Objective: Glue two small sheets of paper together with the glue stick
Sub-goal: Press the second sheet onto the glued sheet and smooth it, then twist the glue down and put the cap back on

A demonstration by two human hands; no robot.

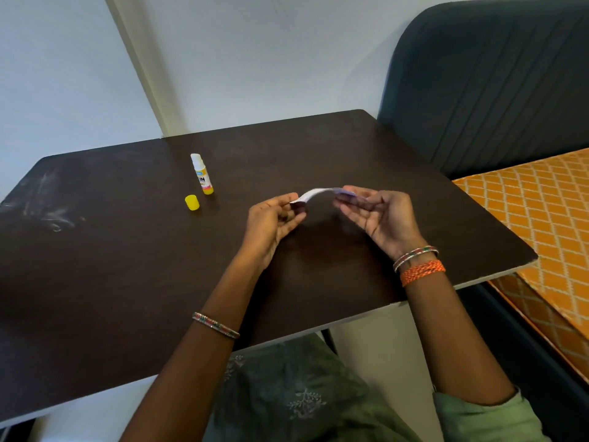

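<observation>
I observe the left hand [274, 218] and right hand [379, 215] each pinching one end of the bowed paper [318, 194] above the table [127, 266], the uncapped glue stick [201, 174] and cap [192, 202] standing far left.

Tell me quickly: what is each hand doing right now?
Left hand: pinching the left end of the paper.
Right hand: pinching the paper's right end.
</observation>
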